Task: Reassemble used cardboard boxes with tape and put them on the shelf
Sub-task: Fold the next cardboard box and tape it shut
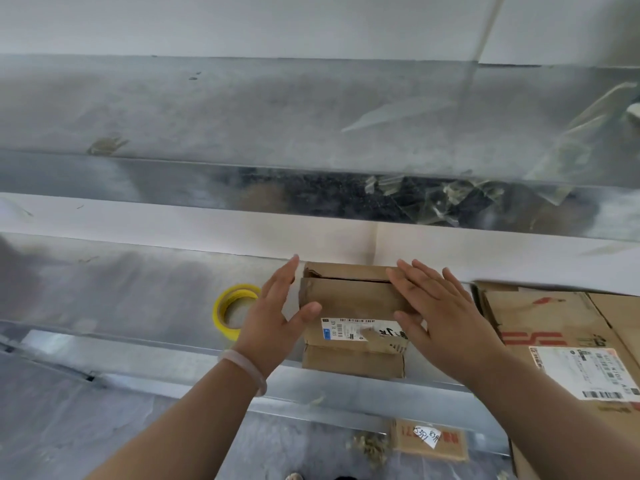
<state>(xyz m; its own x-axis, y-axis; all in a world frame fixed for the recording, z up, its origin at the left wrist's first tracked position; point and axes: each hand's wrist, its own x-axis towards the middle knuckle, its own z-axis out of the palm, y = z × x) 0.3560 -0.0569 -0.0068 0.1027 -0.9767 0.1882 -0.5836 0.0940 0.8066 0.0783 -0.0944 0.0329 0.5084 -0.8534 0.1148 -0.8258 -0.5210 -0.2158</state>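
A small brown cardboard box (351, 303) with a white barcode label stands on the metal shelf (145, 292), its front overhanging the shelf's edge. My left hand (277, 313) is beside the box's left side, fingers straight and thumb reaching toward the top. My right hand (443, 317) lies flat against the box's right side and top, fingers straight. A roll of yellow tape (230, 311) stands on edge on the shelf, just left of my left hand.
A larger cardboard box (568, 344) with red print and a shipping label sits on the shelf to the right. A higher metal shelf (242, 109) carries scraps of clear tape. Below, another small carton (429, 439) and paper scraps lie on the floor.
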